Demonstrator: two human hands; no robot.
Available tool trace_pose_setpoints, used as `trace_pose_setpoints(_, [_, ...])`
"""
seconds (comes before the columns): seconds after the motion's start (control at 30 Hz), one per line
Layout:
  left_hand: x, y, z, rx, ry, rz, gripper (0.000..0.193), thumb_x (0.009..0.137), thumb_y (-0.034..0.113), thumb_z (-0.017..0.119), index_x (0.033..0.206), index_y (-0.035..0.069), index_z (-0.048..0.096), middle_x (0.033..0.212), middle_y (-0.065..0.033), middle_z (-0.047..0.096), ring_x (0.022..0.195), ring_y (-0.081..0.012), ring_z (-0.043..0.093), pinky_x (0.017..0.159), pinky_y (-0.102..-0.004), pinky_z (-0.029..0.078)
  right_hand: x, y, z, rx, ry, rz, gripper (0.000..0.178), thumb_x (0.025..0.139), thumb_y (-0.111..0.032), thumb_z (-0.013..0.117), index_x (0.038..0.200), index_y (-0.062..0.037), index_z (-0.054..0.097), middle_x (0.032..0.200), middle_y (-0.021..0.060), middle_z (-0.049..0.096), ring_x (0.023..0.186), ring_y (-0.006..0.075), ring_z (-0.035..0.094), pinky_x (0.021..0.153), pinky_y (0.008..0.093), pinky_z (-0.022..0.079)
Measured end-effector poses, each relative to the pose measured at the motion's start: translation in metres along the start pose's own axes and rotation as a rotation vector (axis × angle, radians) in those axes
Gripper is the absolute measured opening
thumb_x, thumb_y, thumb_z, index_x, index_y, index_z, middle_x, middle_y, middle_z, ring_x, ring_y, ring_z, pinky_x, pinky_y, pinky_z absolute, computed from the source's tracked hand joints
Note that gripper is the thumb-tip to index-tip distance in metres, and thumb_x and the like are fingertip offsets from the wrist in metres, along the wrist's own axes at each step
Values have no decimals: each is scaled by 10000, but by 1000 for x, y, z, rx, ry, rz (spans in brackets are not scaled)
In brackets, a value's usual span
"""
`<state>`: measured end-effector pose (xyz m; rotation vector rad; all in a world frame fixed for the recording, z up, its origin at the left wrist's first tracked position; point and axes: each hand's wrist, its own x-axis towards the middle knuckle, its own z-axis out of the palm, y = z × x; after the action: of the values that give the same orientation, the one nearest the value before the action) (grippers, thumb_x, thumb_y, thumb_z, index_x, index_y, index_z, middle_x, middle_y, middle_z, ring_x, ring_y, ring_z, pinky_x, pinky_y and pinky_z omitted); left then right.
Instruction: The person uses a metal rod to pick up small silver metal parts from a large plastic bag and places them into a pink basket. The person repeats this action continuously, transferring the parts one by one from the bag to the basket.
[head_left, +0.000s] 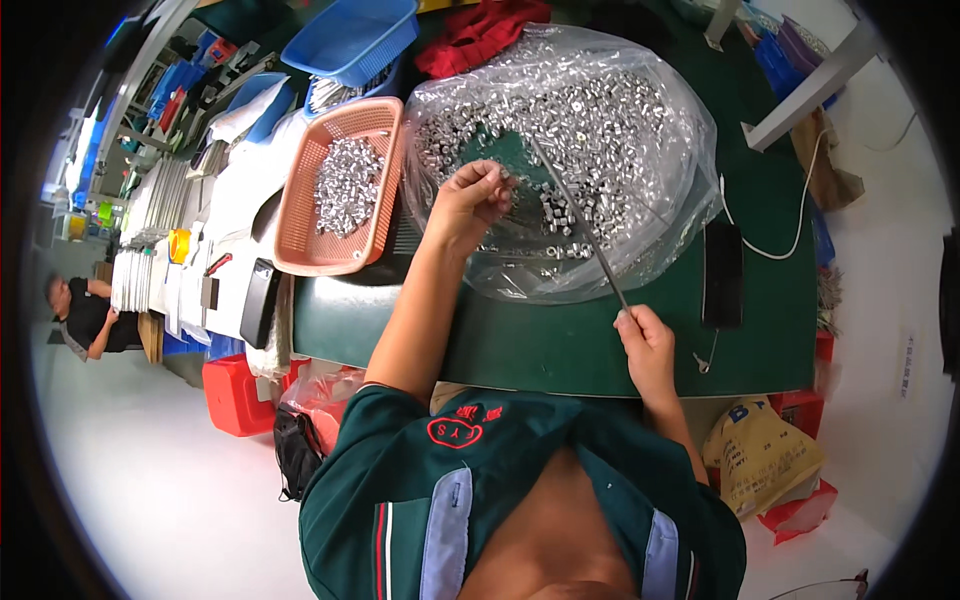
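The green table [550, 345] bore 1 clear plastic bag [530, 282]; 1 pink basket [325, 258] stood just left; 1 thin rod [590, 236] slanted over the bag, its near end gripped by the right hand [648, 350]; the left hand [468, 208] was curled, whether around anything I couldn't tell, near silvery metal pieces [600, 125] within the bag.
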<state>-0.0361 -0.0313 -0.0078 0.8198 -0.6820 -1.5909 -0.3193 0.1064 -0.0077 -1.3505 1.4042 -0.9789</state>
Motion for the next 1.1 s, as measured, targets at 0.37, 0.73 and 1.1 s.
trace_pose_setpoints(0.37, [-2,1,-9,-475,-37,-58,192,859,100,659,1020,23,588,942,-66,660,821,-157,629,763,-315,521,1,-6,6,-141,-88,-82,186,926,-161,574,842,3,597,574,12,472,533,62,426,496,250,357])
trace_pose_setpoints(0.73, [-7,6,-19,-322,-40,40,144,817,66,695,936,14,634,921,-118,674,787,-171,626,783,-321,515,1,-2,11,-174,-64,-135,174,920,-162,580,842,-8,608,555,21,471,509,70,425,484,255,359])
trace_pose_setpoints(1.1, [-19,18,1,314,95,276,389,758,12,734,1098,-67,563,859,-115,674,794,-165,635,779,-280,499,3,3,20,-179,20,-148,147,904,-137,614,869,6,614,570,-2,473,547,43,417,492,237,355])
